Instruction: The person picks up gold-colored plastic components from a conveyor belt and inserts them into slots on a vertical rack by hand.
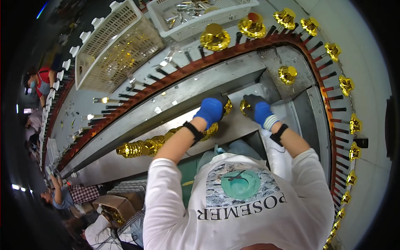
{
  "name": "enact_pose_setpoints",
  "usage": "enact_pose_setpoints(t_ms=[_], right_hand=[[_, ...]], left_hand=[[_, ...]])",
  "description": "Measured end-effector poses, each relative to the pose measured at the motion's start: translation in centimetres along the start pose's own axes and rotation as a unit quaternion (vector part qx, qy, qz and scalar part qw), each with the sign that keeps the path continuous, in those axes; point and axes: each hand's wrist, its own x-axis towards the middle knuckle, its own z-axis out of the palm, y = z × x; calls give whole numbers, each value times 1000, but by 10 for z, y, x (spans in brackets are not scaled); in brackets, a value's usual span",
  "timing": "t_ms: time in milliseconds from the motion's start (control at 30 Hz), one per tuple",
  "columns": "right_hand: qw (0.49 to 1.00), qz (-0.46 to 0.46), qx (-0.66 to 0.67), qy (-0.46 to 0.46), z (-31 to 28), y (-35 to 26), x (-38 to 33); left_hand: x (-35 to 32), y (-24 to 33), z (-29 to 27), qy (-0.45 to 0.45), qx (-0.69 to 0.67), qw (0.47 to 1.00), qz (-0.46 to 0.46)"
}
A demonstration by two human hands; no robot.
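Both my hands wear blue gloves with dark finger parts. My left hand (pixel 210 110) is closed around a shiny gold cup-shaped piece (pixel 227 106); its fingers partly cover the piece. A short gap away, my right hand (pixel 259 110) grips another shiny gold piece (pixel 245 108), seen only at its edge. Under my left forearm, a nested row of gold ruffled pieces (pixel 139 148) lies on the metal worktop (pixel 166 141). Beyond my right hand, a single gold ruffled cup (pixel 287 75) sits on the metal ledge.
A curved brown conveyor track (pixel 241 46) with dark upright pegs wraps around the bench; gold cups (pixel 214 37) sit on several pegs. Behind it stand a perforated plastic basket (pixel 112 58) and a white basket (pixel 200 21) of small metal parts. People work at far left, near an open cardboard box (pixel 114 202).
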Motion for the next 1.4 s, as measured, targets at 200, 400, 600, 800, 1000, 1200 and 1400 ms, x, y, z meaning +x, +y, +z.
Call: enact_pose_setpoints(t_ms=[200,400,600,800,1000,1200,1400], right_hand=[[981,145,-77,-100,65,32,-4],[998,-11,-12,59,-55,-16,55],[913,-188,-43,358,-176,-86,225],[960,-262,6,96,-123,-102,260],[947,-261,30,186,-165,-94,123],[997,-59,57,-7,-2,33,15],[999,2,-4,-47,38,26,16]], left_hand=[[40,2,89,-59,11,988,-142],[-6,28,-81,75,-33,995,-51],[-4,-13,-267,310,97,940,-102],[-23,-74,-227,227,104,957,-149],[-42,28,-196,152,-48,987,-32],[35,3,14,-40,-19,997,-57],[35,-2,73,20,-24,989,-144]])
